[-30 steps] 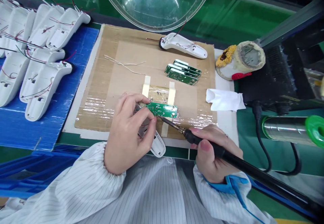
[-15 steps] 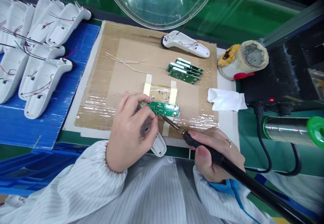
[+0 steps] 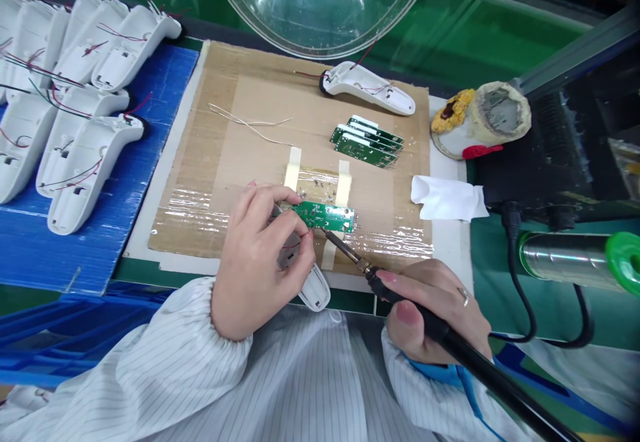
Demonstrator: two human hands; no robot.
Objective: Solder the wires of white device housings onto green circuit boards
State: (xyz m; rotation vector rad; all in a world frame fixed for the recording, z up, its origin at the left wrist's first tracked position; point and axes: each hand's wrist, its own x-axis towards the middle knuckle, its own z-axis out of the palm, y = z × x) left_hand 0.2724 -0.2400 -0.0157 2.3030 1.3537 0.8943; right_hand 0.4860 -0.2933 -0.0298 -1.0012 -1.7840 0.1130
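Green and rectangular, the small printed circuit board is lying on the taped brown cardboard mat, just right of the left hand. The left hand's grip is closing on the board's left end between thumb and fingertips, while its palm is covering the white plastic handle-shaped housing that is projecting beneath it toward the counter edge. The left wrist is bending inward, with the knuckles facing up. The right hand is wrapping its grip around the black-handled soldering iron, held like a pen. The iron is slanting up and left, and its metal tip is touching the board's lower edge. A stack of identical green boards is resting farther back on the mat, well apart from both hands.
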